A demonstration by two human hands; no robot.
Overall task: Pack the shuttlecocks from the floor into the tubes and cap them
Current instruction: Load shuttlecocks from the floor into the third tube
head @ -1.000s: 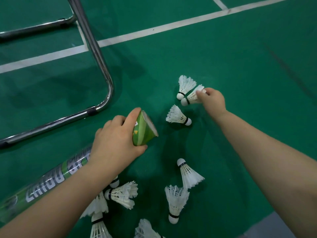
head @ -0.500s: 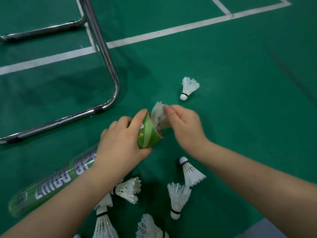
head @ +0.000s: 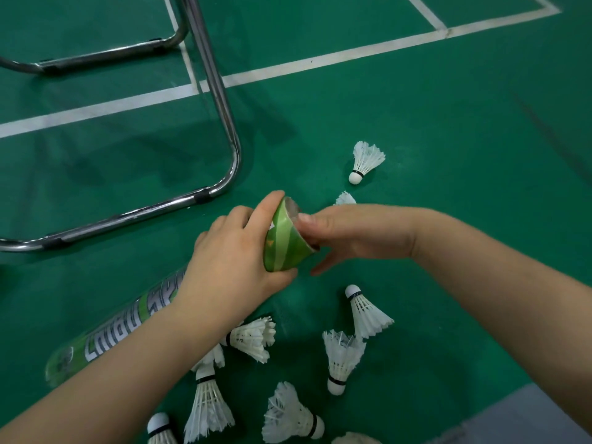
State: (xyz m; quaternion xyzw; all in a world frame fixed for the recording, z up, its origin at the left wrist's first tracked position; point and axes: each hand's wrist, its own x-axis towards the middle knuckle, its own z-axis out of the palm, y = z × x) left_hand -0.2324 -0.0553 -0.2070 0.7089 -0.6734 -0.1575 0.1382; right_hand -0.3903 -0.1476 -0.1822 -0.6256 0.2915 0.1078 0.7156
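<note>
left hand [head: 230, 261]: fingers gripping the green tube [head: 285, 241] near its open end | right hand [head: 358, 232]: fingers lying loosely straight, thumb pressing at the tube's mouth | shuttlecocks [head: 341, 357]: lying scattered on the floor [head: 448, 123] around both hands

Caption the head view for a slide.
Left hand grips the green tube while the right hand reaches into its open mouth; loose shuttlecocks litter the court floor.
</note>
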